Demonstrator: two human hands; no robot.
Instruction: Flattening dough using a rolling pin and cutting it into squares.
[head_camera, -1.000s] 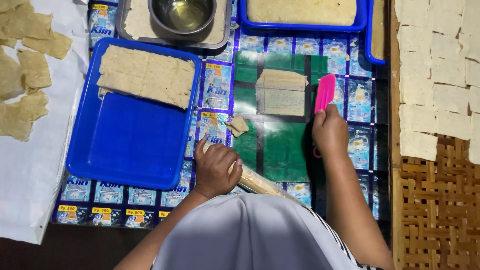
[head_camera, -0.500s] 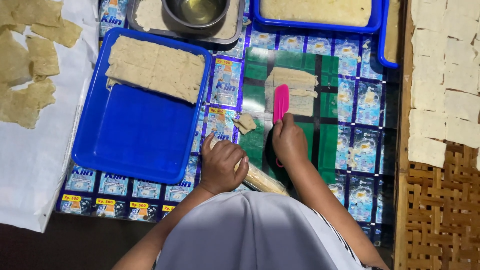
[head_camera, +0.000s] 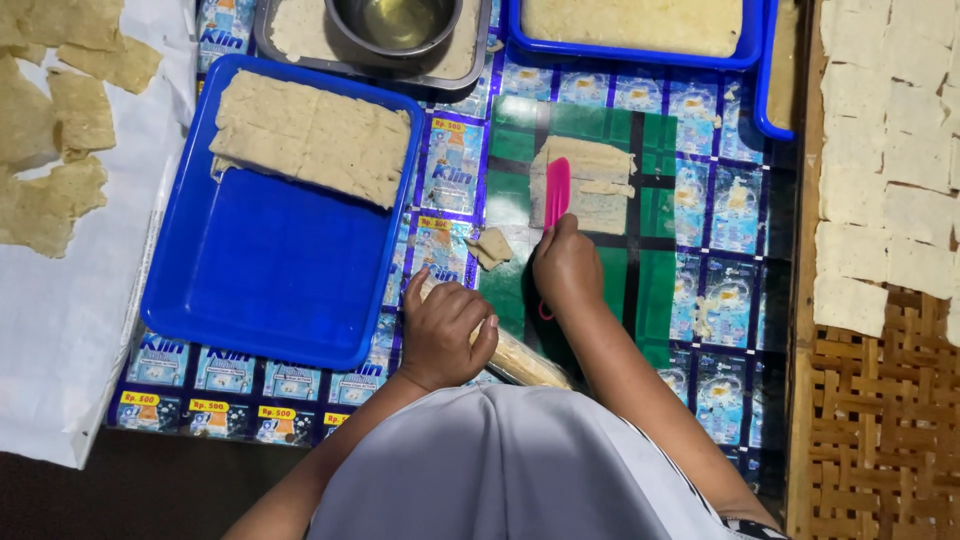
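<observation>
Since before, your right hand (head_camera: 566, 268) has pushed the pink scraper (head_camera: 556, 193) onto the dough slab (head_camera: 590, 185) at twelve o'clock, grip closed on its handle; your left hand (head_camera: 445, 335) clasps the rolling pin (head_camera: 525, 362).

Home food-making spot at floor level, we note a printed plastic sheet (head_camera: 700, 200) as work surface, blue trays (head_camera: 270, 290) of flat dough (head_camera: 310, 135), cut squares (head_camera: 880, 150) on a woven mat (head_camera: 880, 420), metal bowl (head_camera: 395, 25)

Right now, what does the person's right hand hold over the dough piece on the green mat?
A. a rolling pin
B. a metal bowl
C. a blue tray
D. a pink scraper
D: the right hand grips a pink scraper whose blade lies on the dough piece on the green mat.
</observation>
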